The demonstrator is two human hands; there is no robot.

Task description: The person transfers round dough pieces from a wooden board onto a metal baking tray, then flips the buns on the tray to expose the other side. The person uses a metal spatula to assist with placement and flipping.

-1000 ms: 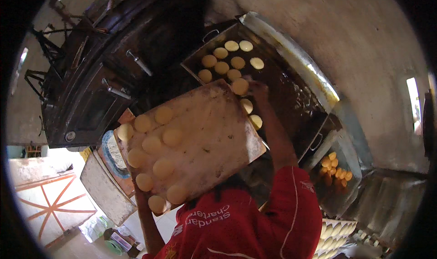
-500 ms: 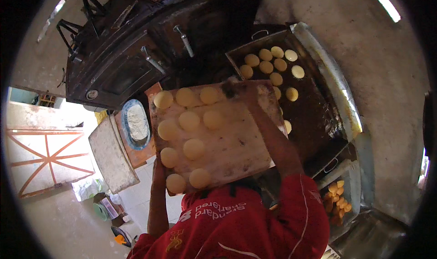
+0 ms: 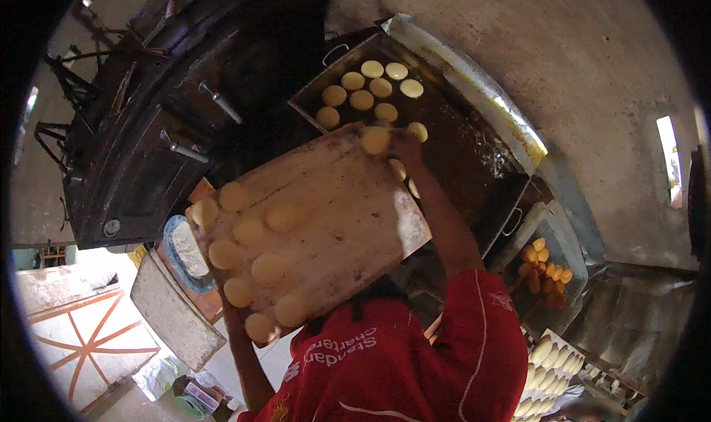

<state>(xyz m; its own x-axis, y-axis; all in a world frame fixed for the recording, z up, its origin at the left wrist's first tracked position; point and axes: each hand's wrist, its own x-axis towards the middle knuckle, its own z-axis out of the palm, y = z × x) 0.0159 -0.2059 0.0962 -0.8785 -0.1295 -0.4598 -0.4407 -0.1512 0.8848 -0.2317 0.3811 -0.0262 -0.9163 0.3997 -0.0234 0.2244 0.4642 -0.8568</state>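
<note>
No packages, labels, signs or screens you can make out, only pale lettering on the red shirt point(image 3: 400, 370).

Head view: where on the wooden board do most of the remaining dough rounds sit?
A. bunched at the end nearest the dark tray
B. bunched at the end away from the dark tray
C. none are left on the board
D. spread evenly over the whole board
B. The dough rounds cluster at the lower-left end of the wooden board, while the stretch toward the dark tray is bare but for one round by the right hand.
</note>
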